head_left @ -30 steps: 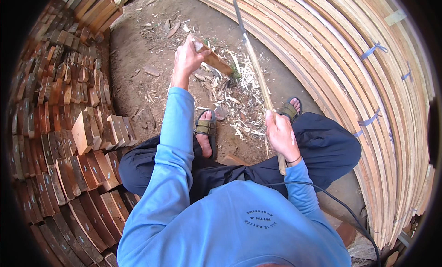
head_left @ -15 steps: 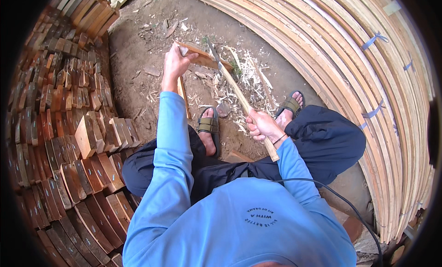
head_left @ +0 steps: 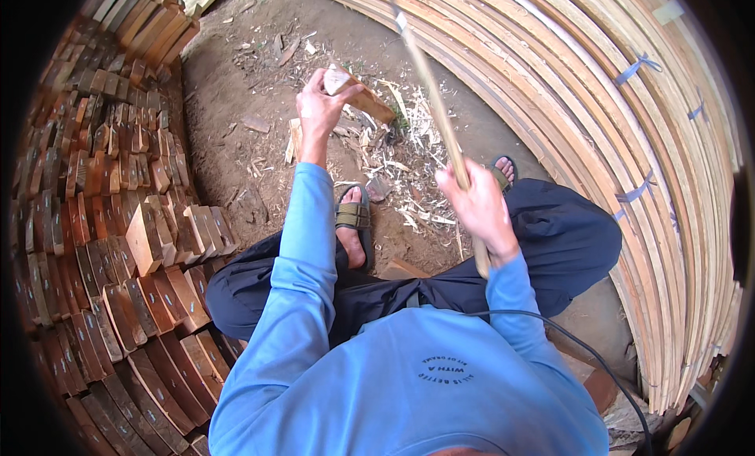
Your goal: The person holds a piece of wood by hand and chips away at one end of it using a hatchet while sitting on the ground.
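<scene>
My left hand grips the upper end of a short wood block, its thumb and fingers around the pale cut end. The block tilts, its far end down by the wood chips. In my right hand is a long-handled chopping blade, held near the lower part of its pale wooden handle. The tool is raised and points away from me, apart from the block. Its dark metal end reaches the top edge and is blurred, so the blade's full shape is hidden.
Pale wood shavings litter the dirt floor between my sandalled feet. Stacked short wood blocks rise on the left. Long curved planks tied with blue strips line the right. A black cable runs by my right side.
My right hand has swung the chopping blade up and rightward, off the wood block. My left hand has shifted slightly right, still holding the block, whose cut end now faces me more.
</scene>
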A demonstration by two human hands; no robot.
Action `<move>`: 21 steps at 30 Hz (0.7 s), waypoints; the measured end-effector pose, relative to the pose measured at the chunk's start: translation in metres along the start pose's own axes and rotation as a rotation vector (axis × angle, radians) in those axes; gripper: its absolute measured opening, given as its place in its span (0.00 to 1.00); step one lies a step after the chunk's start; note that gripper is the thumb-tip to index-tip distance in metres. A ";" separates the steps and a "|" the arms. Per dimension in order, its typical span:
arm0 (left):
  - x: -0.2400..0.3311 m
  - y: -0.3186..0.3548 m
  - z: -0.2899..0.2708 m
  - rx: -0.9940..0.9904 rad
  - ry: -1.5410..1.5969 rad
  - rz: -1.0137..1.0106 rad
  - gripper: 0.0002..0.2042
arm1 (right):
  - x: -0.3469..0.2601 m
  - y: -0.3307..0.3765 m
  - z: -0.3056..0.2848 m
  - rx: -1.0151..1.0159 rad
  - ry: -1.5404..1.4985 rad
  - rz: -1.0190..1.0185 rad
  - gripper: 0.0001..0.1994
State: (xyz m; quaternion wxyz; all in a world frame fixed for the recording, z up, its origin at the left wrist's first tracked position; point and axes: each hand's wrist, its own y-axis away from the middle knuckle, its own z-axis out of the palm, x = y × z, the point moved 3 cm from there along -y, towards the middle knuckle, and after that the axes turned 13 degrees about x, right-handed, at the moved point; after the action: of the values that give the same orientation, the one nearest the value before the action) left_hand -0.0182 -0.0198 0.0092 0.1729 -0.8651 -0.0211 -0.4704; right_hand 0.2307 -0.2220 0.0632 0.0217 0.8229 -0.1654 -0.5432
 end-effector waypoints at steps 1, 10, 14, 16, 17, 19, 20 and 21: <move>0.003 0.003 0.006 -0.019 0.046 -0.014 0.22 | 0.000 -0.012 0.005 0.087 -0.118 -0.071 0.13; 0.066 0.040 0.042 -0.379 -0.039 0.163 0.25 | -0.022 -0.120 0.036 0.309 -0.126 -0.362 0.14; 0.059 0.030 0.025 -0.707 0.079 0.133 0.27 | -0.026 -0.116 0.028 0.374 0.020 -0.473 0.13; 0.077 -0.002 -0.017 -0.900 -0.182 0.240 0.32 | -0.025 -0.123 0.032 0.299 -0.042 -0.425 0.13; 0.123 -0.018 -0.050 -0.845 -0.369 0.246 0.28 | -0.020 -0.127 0.032 0.269 -0.067 -0.392 0.13; 0.214 -0.041 -0.127 -0.451 -0.149 0.499 0.22 | -0.016 -0.136 0.030 0.234 -0.083 -0.404 0.12; 0.262 -0.045 -0.166 -0.155 -0.196 0.686 0.19 | -0.014 -0.137 0.029 0.234 -0.078 -0.401 0.12; 0.307 -0.049 -0.201 0.172 -0.250 0.814 0.17 | -0.009 -0.139 0.021 0.250 -0.060 -0.390 0.12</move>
State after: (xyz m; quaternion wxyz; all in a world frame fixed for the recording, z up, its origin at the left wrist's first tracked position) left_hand -0.0197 -0.0767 0.3748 0.4119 -0.8355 0.2620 -0.2522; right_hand 0.2430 -0.0854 0.0325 -0.1907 0.8189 -0.0696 -0.5368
